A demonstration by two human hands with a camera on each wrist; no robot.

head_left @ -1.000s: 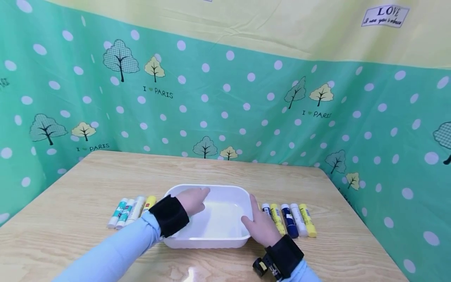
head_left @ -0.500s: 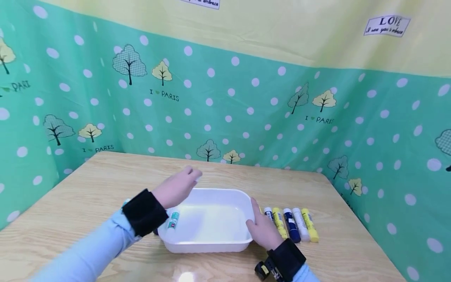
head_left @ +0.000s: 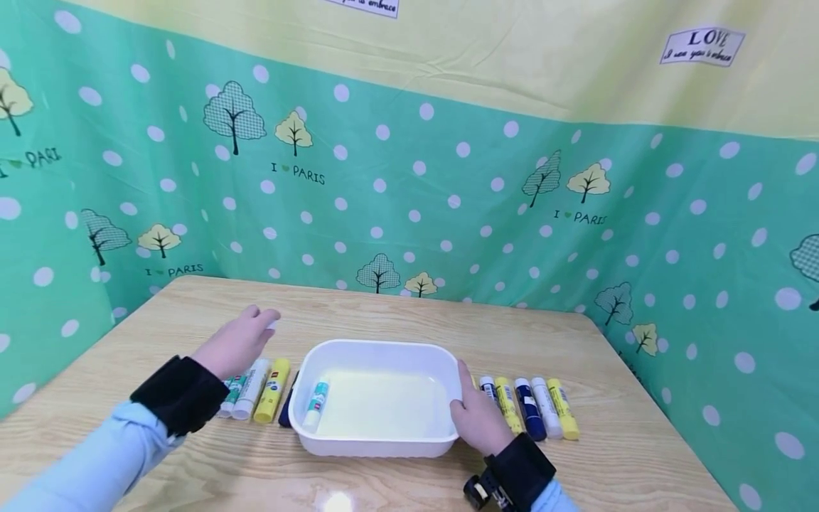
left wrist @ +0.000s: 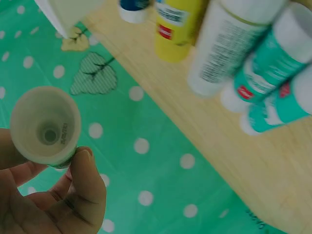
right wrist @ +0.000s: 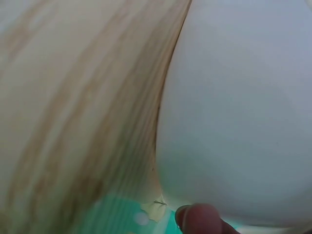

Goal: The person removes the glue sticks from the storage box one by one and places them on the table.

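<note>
My left hand (head_left: 238,343) is raised over the left row of glue sticks, left of the white tub (head_left: 379,448). Between thumb and fingers it pinches a glue stick (left wrist: 46,124), its round, hollow-looking end facing the left wrist camera; only a pale tip shows in the head view. Inside the tub, by its left wall, lies a teal-and-white glue stick (head_left: 316,405). My right hand (head_left: 481,419) grips the tub's right rim, with the thumb on the inner side. The tub's pale wall (right wrist: 234,112) fills much of the right wrist view, with a fingertip below.
Left of the tub lies a row with a yellow glue stick (head_left: 273,391), a white glue stick (head_left: 252,390), teal glue sticks (left wrist: 273,68) and a navy one (left wrist: 133,10). Several more, including a navy glue stick (head_left: 530,409), line up at the right. A patterned curtain (head_left: 409,178) hangs behind the table.
My left hand has moved left from over the tub to above the left row, carrying a glue stick. The teal-and-white glue stick in the tub has come into view. My right hand stays on the rim.
</note>
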